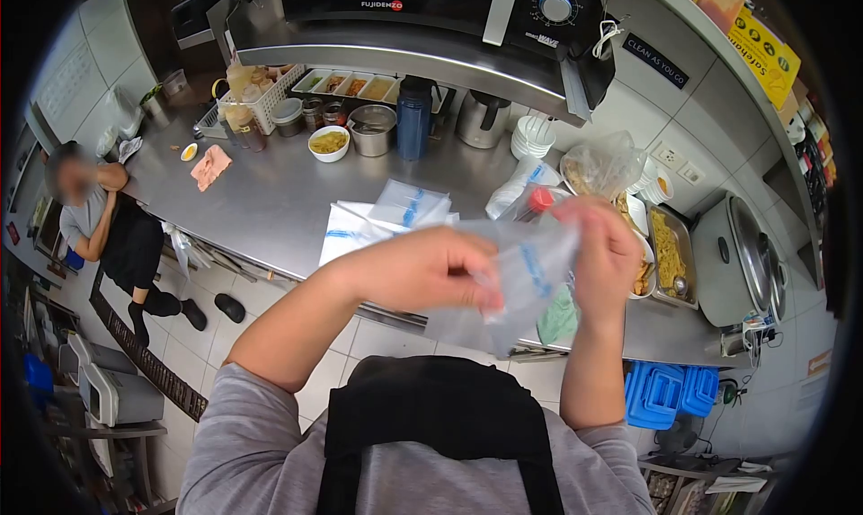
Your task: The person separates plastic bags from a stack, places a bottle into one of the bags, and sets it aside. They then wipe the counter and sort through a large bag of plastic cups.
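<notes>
Between my two hands, above the counter's front edge, hangs a clear plastic bag [530, 268] with blue print. My left hand [440, 268] has its fingers closed on the bag's left side, a little blurred. At the bag's upper right corner, my right hand [604, 241] pinches the plastic; motion smears its fingertips. More clear bags with blue print [404, 205] lie flat on the steel counter, just beyond my left hand. Behind my right hand stands a container with a red cap [540, 199], partly hidden. A green cloth [557, 317] lies below the bag at the counter edge.
A steel counter [270, 218] runs across, with a blue tumbler [413, 119], a kettle [483, 119] and a bowl of food [329, 144]. Noodles fill a metal tray [668, 254] beside a large cooker [733, 263]. A microwave [404, 12] sits overhead. Another person [108, 218] sits at left.
</notes>
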The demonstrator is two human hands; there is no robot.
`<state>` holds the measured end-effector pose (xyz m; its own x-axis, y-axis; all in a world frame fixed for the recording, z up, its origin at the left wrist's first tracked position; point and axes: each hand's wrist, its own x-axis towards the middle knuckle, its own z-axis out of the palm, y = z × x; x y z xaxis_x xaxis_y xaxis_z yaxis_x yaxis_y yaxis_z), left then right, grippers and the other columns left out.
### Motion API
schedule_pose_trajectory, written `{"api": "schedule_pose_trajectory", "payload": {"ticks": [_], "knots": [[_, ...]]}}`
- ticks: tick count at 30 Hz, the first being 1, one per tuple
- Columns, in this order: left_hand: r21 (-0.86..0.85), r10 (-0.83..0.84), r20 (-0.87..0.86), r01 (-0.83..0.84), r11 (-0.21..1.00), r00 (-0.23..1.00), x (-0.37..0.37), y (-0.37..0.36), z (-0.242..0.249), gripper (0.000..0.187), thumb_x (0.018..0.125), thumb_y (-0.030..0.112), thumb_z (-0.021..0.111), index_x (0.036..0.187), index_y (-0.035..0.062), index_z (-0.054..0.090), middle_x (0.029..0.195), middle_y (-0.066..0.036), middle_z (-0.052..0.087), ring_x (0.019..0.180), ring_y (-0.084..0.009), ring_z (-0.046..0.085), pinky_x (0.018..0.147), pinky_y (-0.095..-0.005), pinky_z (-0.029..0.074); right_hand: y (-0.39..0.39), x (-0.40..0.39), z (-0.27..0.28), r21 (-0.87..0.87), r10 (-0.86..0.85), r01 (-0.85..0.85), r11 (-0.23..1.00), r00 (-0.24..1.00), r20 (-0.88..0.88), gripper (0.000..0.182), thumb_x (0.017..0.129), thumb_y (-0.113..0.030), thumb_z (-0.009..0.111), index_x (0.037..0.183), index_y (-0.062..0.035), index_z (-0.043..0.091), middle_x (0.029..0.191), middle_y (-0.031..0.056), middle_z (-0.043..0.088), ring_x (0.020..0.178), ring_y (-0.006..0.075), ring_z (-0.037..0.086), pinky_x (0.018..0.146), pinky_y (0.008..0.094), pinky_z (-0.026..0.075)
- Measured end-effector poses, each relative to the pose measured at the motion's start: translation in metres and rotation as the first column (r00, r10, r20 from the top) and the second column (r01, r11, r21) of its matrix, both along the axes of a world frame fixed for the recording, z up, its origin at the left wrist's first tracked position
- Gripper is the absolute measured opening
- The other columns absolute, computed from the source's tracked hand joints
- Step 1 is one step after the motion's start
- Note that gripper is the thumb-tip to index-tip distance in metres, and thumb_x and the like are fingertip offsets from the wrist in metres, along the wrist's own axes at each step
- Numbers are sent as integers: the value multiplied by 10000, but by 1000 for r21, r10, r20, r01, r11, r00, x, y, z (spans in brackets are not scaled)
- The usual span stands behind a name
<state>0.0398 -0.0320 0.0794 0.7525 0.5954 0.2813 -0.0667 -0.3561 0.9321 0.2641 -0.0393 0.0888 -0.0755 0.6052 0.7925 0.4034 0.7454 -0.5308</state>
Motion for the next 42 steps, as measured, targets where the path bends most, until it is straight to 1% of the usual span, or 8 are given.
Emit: {"api": "schedule_pose_trajectory", "payload": {"ticks": [3, 5, 8, 13, 23, 28, 35, 42], "knots": [[14, -245, -216, 254, 967, 945, 0, -5, -3, 182, 878, 219, 679, 868, 39, 699, 943, -7, 556, 906, -117, 524, 756, -248, 435, -1, 51, -12, -155, 434, -669, 727, 622, -651, 308, 894, -196, 661, 668, -9, 565, 747, 99, 630, 772, 225, 635, 634, 295, 475], [34, -276, 76, 274, 961, 958, 12, 1, -8, 202, 882, 239, 676, 852, 41, 703, 966, -18, 558, 921, -116, 523, 782, -249, 435, 22, 82, -28, -165, 859, -974, -154, -49, -510, 251, 906, -213, 648, 749, -26, 588, 774, 87, 639, 739, 188, 628, 623, 285, 487], [-65, -227, 522, 304, 951, 822, 31, 20, 4, 254, 900, 288, 657, 918, 37, 695, 988, -32, 583, 891, -98, 543, 812, -239, 450, 19, 80, -30, -270, 378, -843, 465, 465, -801, 188, 913, -214, 635, 864, -35, 606, 781, 51, 634, 700, 139, 609, 591, 259, 482], [-592, 418, 102, -283, 755, 903, 64, 87, -77, 169, 923, 203, 605, 1055, 101, 637, 796, 49, 601, 632, -44, 511, 558, -206, 409, 87, 78, -99, -724, 28, -423, 544, 872, -489, 214, 858, -245, 694, 952, -64, 629, 802, -4, 615, 704, 83, 581, 602, 235, 461], [-460, 730, -255, -744, 485, 634, 82, 77, -289, 97, 916, 161, 574, 939, 85, 628, 673, -41, 566, 543, -147, 487, 481, -297, 371, 79, 57, -247, -910, -294, -111, 399, 924, -242, 283, 840, -237, 680, 1071, -89, 611, 827, 19, 605, 617, 129, 535, 520, 294, 409], [384, 812, -202, -718, 581, 548, 3, 55, -236, 184, 810, 158, 703, 945, 52, 638, 924, -142, 622, 797, -293, 614, 695, -386, 480, 34, 102, -238, -483, -423, 432, 762, 896, 135, 162, 899, -130, 604, 1012, -16, 587, 898, 100, 594, 786, 210, 590, 652, 329, 469], [479, 705, -241, -550, 684, 667, -75, 38, -278, 211, 717, 158, 772, 902, 75, 714, 1074, -102, 630, 1017, -297, 575, 887, -344, 468, -51, 149, -293, -176, -465, 670, 721, 657, 593, 107, 832, -74, 657, 906, -20, 602, 989, 164, 558, 866, 356, 564, 758, 406, 461], [357, 812, -120, -738, 572, 571, -49, 59, -236, 107, 826, 143, 694, 870, 46, 701, 946, -83, 679, 842, -275, 632, 737, -334, 502, -18, 110, -222, -162, -500, 591, 790, 774, 388, 161, 761, -79, 736, 834, -51, 595, 909, 119, 579, 850, 317, 586, 696, 384, 478]]}}
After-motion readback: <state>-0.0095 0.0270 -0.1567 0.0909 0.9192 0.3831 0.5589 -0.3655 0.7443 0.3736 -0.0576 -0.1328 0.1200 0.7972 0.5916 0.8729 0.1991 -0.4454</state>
